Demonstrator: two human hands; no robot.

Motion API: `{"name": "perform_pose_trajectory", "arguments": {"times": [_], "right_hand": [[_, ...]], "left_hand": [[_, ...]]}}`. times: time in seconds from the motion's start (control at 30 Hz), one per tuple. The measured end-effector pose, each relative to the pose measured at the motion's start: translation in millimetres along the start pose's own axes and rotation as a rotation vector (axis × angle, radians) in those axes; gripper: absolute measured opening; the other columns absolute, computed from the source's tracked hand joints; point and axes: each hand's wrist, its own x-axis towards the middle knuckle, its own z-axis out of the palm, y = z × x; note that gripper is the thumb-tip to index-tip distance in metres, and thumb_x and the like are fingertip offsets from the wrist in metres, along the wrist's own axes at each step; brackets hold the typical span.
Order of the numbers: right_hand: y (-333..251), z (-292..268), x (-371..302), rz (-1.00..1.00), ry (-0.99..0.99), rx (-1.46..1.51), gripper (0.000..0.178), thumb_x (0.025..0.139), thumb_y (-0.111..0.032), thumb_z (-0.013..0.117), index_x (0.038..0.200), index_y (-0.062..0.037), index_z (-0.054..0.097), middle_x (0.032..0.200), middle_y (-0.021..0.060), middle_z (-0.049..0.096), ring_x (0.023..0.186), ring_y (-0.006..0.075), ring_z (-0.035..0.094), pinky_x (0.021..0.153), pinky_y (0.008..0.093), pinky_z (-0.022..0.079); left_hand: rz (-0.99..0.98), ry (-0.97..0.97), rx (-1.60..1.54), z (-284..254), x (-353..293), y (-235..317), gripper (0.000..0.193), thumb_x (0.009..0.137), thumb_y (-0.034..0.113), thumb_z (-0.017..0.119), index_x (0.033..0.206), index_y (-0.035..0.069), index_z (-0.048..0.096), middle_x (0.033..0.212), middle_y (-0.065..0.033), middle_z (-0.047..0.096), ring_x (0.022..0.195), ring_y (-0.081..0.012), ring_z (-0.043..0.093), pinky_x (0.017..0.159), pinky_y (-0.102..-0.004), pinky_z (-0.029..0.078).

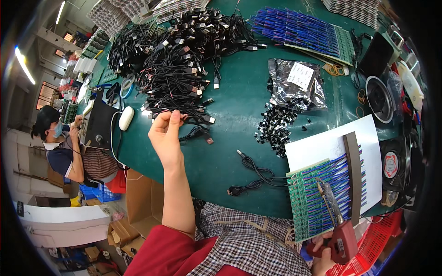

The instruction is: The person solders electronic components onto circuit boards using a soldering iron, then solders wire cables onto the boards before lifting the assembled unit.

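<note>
My left hand (166,138) reaches to the near edge of a large heap of black USB cables (170,78). Its thumb and fingers are pinched on a cable there. At the lower right my right hand (323,263) grips a red soldering gun (344,244) by its handle. The gun's tip points up over a panel of green circuit boards (304,202) fitted with blue wires. A dark bar (352,179) lies across those wires, with a white sheet (313,143) beneath. One coiled USB cable (258,174) on the table runs to the panel's left edge.
Small black parts (277,126) spill from a plastic bag (317,92). Behind stands a stack of blue-wired boards (299,30). A round metal dish (380,99) and a fan (391,165) sit at right. A masked co-worker (60,142) works at far left.
</note>
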Motion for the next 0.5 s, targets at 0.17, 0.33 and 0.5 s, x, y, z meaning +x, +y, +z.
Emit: {"name": "perform_pose_trajectory", "arguments": {"times": [0.17, 0.33, 0.5], "right_hand": [[-1, -4, -1, 0.017, -0.021, 0.016, 0.051, 0.081, -0.034, 0.067, 0.108, 0.0029, 0.046, 0.082, 0.0111, 0.052, 0.061, 0.0168, 0.050, 0.065, 0.0340, 0.042], [2, -4, -1, -0.023, 0.005, 0.024, 0.053, 0.081, -0.032, 0.067, 0.112, 0.0040, 0.045, 0.088, 0.0123, 0.054, 0.061, 0.0160, 0.051, 0.061, 0.0317, 0.042], [-12, 3, -6, -0.044, -0.076, 0.119, 0.049, 0.077, -0.004, 0.061, 0.123, 0.0019, 0.046, 0.108, 0.0134, 0.058, 0.069, 0.0171, 0.056, 0.064, 0.0296, 0.047]], "left_hand": [[-0.100, -0.145, -0.176, 14, -15, 30, 0.016, 0.092, 0.009, 0.058, 0.103, -0.003, 0.061, 0.079, -0.0025, 0.057, 0.065, -0.0093, 0.052, 0.056, -0.0225, 0.041], [-0.239, -0.409, -0.030, 41, -50, 52, 0.013, 0.088, 0.004, 0.062, 0.098, -0.004, 0.064, 0.086, -0.0060, 0.065, 0.073, -0.0083, 0.058, 0.065, -0.0208, 0.045], [-0.462, -0.583, -0.001, 65, -82, 66, 0.006, 0.084, 0.000, 0.063, 0.088, -0.003, 0.063, 0.075, -0.0018, 0.060, 0.069, -0.0074, 0.055, 0.062, -0.0190, 0.040]]}}
